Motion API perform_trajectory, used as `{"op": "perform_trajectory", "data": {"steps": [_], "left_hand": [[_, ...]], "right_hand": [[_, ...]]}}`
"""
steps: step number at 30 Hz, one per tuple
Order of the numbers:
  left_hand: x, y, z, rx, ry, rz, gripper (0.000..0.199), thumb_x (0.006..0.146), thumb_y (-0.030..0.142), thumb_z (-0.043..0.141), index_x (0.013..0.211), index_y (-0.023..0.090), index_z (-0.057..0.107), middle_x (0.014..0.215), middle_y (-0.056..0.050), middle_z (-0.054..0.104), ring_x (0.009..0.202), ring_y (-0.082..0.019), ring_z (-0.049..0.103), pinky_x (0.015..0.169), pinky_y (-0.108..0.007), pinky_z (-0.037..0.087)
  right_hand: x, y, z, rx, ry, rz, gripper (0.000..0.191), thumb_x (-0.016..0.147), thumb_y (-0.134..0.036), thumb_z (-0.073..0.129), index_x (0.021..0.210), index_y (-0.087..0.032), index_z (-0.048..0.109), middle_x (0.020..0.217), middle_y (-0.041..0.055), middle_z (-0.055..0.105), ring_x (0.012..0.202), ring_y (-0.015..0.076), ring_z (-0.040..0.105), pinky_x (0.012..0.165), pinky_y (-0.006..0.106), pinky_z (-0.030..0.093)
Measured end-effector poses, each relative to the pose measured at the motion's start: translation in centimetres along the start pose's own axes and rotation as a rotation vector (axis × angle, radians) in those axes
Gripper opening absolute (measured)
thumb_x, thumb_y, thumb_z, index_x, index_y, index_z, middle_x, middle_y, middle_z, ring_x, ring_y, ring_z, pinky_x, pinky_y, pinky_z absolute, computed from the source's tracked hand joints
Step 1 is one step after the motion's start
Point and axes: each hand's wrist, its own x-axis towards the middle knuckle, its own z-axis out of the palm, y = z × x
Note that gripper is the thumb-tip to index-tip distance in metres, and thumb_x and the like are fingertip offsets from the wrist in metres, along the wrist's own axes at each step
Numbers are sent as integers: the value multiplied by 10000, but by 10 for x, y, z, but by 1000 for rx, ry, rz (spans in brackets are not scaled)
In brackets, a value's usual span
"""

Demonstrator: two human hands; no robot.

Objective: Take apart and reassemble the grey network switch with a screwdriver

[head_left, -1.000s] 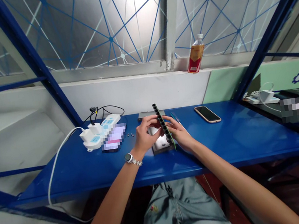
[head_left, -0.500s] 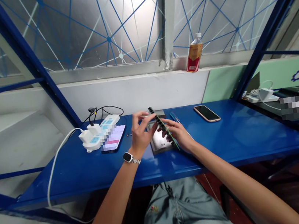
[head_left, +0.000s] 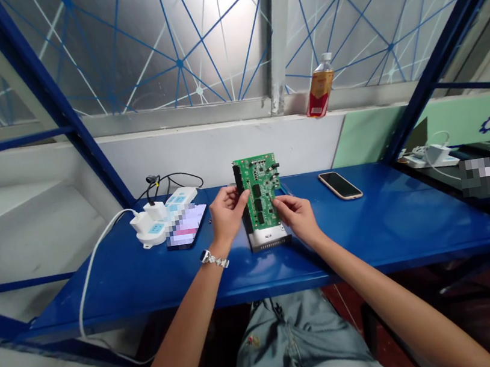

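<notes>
Between my two hands is a green circuit board, its component side facing me and a black connector strip along its left edge. My left hand grips that left edge, thumb on the face. At the lower right edge, my right hand pinches the board between thumb and fingers. Below and behind it, a silver metal case with a slotted front rim lies on the blue table; the board hides most of it. A blue tool, partly hidden, lies just behind my right hand.
To the left are a white power strip with plugs and a lit phone. Another phone lies on the right. A drink bottle stands on the window ledge. Blue frame posts rise on both sides.
The circuit board has turned from nearly edge-on to face me, and sits a little higher. Both hands have shifted their hold along its edges. The metal case stays on the table.
</notes>
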Motion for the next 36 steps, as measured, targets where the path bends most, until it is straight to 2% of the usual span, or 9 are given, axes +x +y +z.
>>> {"op": "perform_trajectory", "data": {"steps": [5,11,16,20,28,32,36], "left_hand": [[-2,4,4,-171,-135,-59,396,838,529,756,898,178,582,817,-28,666,730,-137,649,648,-228,527],[-7,4,12,-404,-339,-268,481,827,553,753,1071,186,559,874,-44,703,618,-159,674,508,-269,559],[-7,4,11,-485,-448,-251,422,830,491,767,999,189,527,896,-52,708,636,-162,703,519,-270,589],[-6,5,12,-482,-438,-245,431,798,468,808,940,181,519,861,-38,677,611,-154,695,506,-268,593],[-6,10,14,-431,-416,-243,467,761,500,834,891,174,526,808,-14,643,594,-143,677,507,-277,600],[-5,11,14,-414,-389,-243,475,760,532,825,871,179,528,748,3,627,562,-127,646,474,-245,564],[-3,7,13,-357,-266,-261,492,710,524,864,853,182,540,695,27,600,495,-99,580,398,-204,486]], "right_hand": [[5,3,-4,-40,-3,38,419,812,-621,704,769,-205,676,626,-22,505,593,138,417,552,272,325],[7,8,-3,-53,-54,140,477,812,-681,665,732,-222,563,638,-38,467,604,134,393,565,259,333],[2,6,2,63,-147,236,466,797,-681,693,789,-234,560,619,-48,473,566,125,394,527,249,339],[-1,1,5,126,-208,313,461,773,-659,730,801,-232,560,587,-57,473,515,107,392,490,237,332],[-1,1,5,147,-249,332,487,739,-670,742,800,-223,556,568,-62,485,479,94,417,455,216,328],[2,6,4,91,-160,324,424,761,-612,720,773,-224,549,576,-61,468,480,96,400,428,217,307],[7,10,0,62,-31,264,381,785,-598,680,796,-248,531,578,-69,445,473,121,402,406,239,337]]}}
